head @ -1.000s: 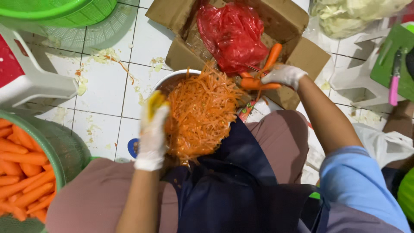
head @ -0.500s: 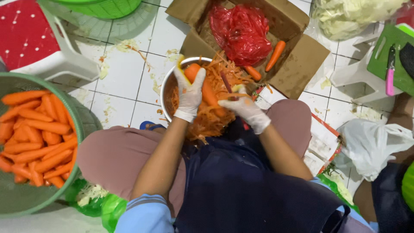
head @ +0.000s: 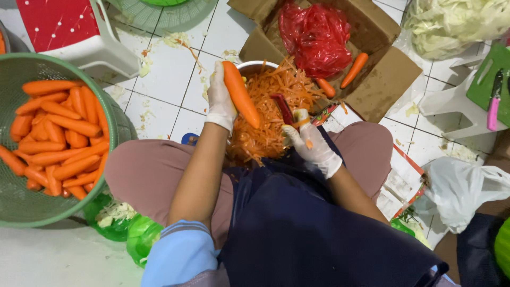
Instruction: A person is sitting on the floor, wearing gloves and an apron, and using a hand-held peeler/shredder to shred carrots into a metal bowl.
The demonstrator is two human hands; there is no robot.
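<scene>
My left hand (head: 219,98), in a white glove, holds a whole orange carrot (head: 240,93) slanted over a metal bowl (head: 254,67) heaped with shredded carrot (head: 268,114). My right hand (head: 311,143), also gloved, grips a red-handled peeler (head: 283,109) just right of the carrot, above the shreds. The bowl rests between my knees on the tiled floor.
A green basket (head: 109,119) full of peeled carrots stands at the left. A cardboard box (head: 385,74) with a red plastic bag and two carrots lies beyond the bowl. A white stool (head: 101,50), cabbage (head: 457,21), a green board with a pink knife (head: 493,101) and a white bag (head: 459,188) surround me.
My right hand came back from the box to the bowl and now holds the peeler. My left hand has raised the carrot over the bowl. The view shifted left.
</scene>
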